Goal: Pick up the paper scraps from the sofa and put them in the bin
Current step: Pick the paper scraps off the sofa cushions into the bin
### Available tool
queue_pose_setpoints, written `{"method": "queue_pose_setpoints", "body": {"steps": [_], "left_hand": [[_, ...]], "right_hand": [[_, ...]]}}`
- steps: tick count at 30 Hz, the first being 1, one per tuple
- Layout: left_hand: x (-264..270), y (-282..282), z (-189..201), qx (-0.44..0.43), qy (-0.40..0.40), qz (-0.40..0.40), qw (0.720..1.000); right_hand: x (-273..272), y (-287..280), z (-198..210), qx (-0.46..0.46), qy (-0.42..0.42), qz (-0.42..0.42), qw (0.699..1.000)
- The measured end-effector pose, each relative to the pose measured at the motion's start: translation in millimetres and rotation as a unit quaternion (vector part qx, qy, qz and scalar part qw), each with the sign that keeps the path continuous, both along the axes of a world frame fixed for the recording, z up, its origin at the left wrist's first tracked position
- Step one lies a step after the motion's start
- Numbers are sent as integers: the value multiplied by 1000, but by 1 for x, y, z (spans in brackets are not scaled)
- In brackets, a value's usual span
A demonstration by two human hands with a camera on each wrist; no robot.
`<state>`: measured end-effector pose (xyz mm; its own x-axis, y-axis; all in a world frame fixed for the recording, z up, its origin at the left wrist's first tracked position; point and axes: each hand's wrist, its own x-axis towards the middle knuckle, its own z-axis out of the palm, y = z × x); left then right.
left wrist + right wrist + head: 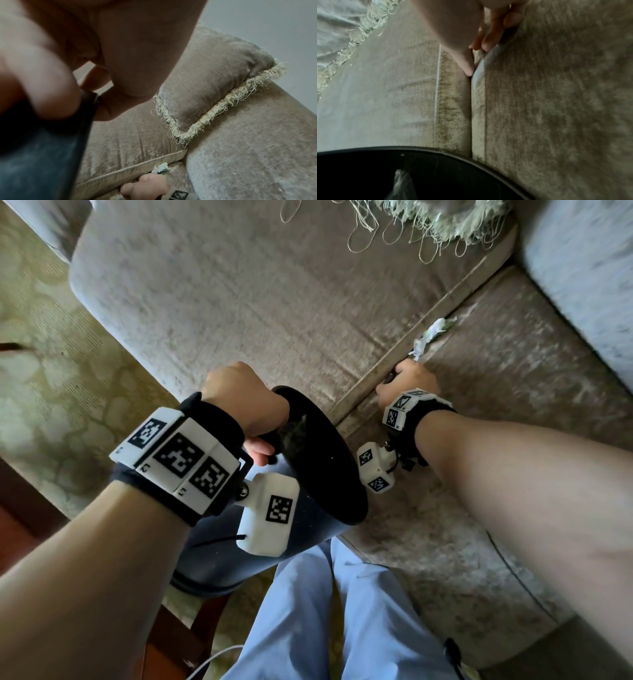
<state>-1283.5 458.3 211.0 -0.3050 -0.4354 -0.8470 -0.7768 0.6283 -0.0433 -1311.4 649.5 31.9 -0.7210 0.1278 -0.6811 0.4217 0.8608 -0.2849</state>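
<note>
The right hand (407, 381) is set down at the seam between two seat cushions of the grey-beige velvety sofa (239, 302), its fingertips (485, 43) drawn together with the thumb at the lip of the gap; something pale seems to be caught between them, but whether it is paper or a fold of cushion fabric cannot be told from the blurred wrist view. Just beyond the knuckles, crumpled white paper scraps (433, 333) lie along the same seam, touching or nearly touching the hand. The left hand (245, 402) is curled over the rim of the round black plastic bin (342, 474), thumb outside and fingers hooked within, so that the bin is held tilted against the sofa's front edge; it is judged to be kept there so that each scrap needs only a short carry to the opening. Inside the bin a pale crumpled item is glimpsed in the right wrist view, its nature unclear. A fringed cushion (219, 86) of matching fabric is propped in the sofa's corner, partly cut off in the head view. How deep the scraps reach into the gap is hidden, and the left fingers inside the rim are concealed by the hand itself.
</note>
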Motion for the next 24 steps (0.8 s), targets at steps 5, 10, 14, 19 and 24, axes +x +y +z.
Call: {"method": "queue_pose_setpoints", "body": {"steps": [5,10,14,19,24], "left_hand": [[2,-3,-1,16,-4,-3,1000],[5,-5,0,14,8,-36,999],[8,-3,15,34,-11,-33,999],[17,-3,19,35,4,-21,999],[20,-8,18,47,21,-11,999]], "right_hand": [[6,7,6,-14,22,-14,1000],[14,9,20,-192,-84,-62,976],[29,-7,42,-291,-146,8,945],[52,-36,60,-321,-307,82,892],[56,-58,81,-316,-390,95,859]]}}
